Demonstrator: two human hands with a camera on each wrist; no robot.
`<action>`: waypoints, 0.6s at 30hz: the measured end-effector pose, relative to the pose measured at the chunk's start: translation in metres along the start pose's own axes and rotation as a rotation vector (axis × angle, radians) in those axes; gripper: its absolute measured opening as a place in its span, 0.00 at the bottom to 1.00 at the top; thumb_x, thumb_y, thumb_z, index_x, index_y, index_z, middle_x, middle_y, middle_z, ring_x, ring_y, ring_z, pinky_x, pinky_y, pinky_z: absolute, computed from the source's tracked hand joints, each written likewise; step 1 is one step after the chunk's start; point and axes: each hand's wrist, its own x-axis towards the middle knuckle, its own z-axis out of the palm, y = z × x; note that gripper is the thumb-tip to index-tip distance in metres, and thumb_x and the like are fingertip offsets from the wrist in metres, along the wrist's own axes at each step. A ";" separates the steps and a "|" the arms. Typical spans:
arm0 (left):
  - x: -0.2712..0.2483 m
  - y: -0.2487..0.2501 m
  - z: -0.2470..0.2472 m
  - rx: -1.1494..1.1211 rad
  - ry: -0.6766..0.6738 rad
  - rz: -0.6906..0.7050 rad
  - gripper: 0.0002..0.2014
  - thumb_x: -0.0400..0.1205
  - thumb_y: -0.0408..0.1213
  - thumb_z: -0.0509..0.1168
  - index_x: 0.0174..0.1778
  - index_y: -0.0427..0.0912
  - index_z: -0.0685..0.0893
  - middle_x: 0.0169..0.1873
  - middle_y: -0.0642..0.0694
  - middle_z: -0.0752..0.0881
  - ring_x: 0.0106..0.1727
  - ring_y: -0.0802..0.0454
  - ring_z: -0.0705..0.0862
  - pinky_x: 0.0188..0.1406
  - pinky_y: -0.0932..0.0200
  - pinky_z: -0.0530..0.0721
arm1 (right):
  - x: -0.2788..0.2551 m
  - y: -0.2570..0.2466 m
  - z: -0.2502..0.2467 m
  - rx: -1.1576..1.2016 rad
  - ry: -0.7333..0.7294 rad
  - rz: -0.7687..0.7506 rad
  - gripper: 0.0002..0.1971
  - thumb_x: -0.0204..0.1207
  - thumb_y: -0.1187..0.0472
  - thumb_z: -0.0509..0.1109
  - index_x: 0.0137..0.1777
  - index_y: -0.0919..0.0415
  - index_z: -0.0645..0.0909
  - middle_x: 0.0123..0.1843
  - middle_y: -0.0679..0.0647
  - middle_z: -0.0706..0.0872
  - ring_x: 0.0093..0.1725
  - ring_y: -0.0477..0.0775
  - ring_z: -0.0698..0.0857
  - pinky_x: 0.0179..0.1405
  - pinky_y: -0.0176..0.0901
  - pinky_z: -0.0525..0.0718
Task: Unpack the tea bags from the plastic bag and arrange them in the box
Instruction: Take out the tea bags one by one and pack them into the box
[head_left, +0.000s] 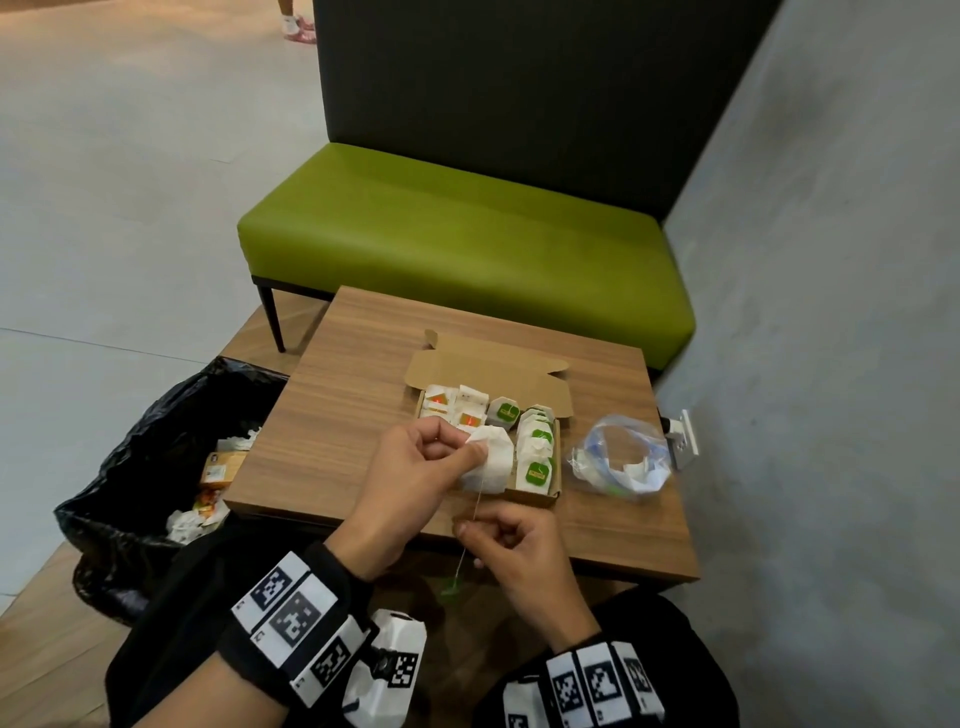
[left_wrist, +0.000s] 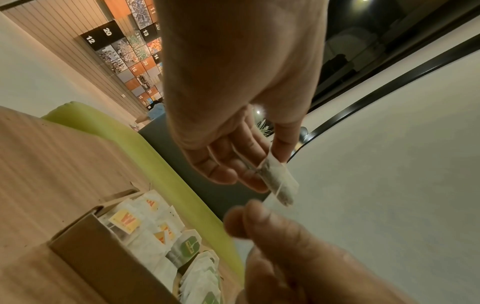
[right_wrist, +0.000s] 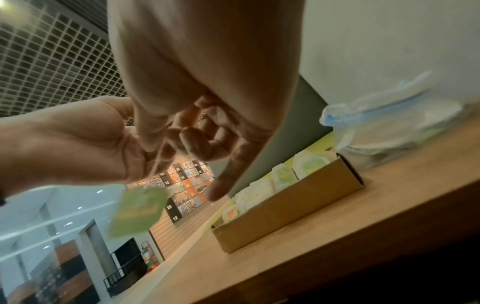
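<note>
A white tea bag (head_left: 493, 465) hangs just above the near left part of the open cardboard box (head_left: 493, 370). My left hand (head_left: 474, 448) pinches its top corner between thumb and forefinger. The string runs down to my right hand (head_left: 467, 526), which pinches it in front of the table edge; the green tag (head_left: 450, 587) dangles below. In the left wrist view the tea bag (left_wrist: 281, 183) sticks out from my left hand (left_wrist: 265, 164). In the right wrist view the blurred tag (right_wrist: 137, 211) hangs under my right hand (right_wrist: 168, 148). Several tea bags fill the box (right_wrist: 285, 203).
The clear plastic bag (head_left: 621, 460) lies open on the wooden table (head_left: 353, 415) to the right of the box, white pieces still inside. A black bin bag (head_left: 135, 457) with rubbish stands at the table's left. A green bench (head_left: 457, 244) is behind, a wall socket (head_left: 681, 439) at right.
</note>
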 end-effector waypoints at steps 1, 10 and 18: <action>0.000 0.000 -0.001 -0.003 0.003 0.003 0.06 0.77 0.30 0.75 0.40 0.32 0.86 0.22 0.47 0.83 0.26 0.60 0.80 0.33 0.69 0.81 | -0.002 0.002 0.002 0.004 0.001 0.008 0.02 0.75 0.60 0.78 0.44 0.51 0.92 0.32 0.51 0.86 0.34 0.48 0.82 0.38 0.46 0.83; -0.002 0.001 -0.003 -0.080 -0.015 -0.019 0.04 0.77 0.28 0.73 0.40 0.31 0.85 0.22 0.44 0.83 0.22 0.61 0.79 0.25 0.71 0.77 | -0.009 0.017 0.000 -0.001 0.016 0.177 0.02 0.77 0.60 0.77 0.42 0.55 0.90 0.32 0.52 0.88 0.28 0.46 0.82 0.29 0.36 0.79; -0.011 -0.012 0.002 -0.011 -0.210 -0.171 0.05 0.77 0.31 0.75 0.41 0.32 0.87 0.30 0.38 0.84 0.31 0.49 0.78 0.30 0.62 0.78 | 0.002 0.000 -0.021 0.294 0.114 0.180 0.16 0.88 0.66 0.57 0.59 0.63 0.88 0.51 0.60 0.93 0.51 0.61 0.92 0.53 0.58 0.88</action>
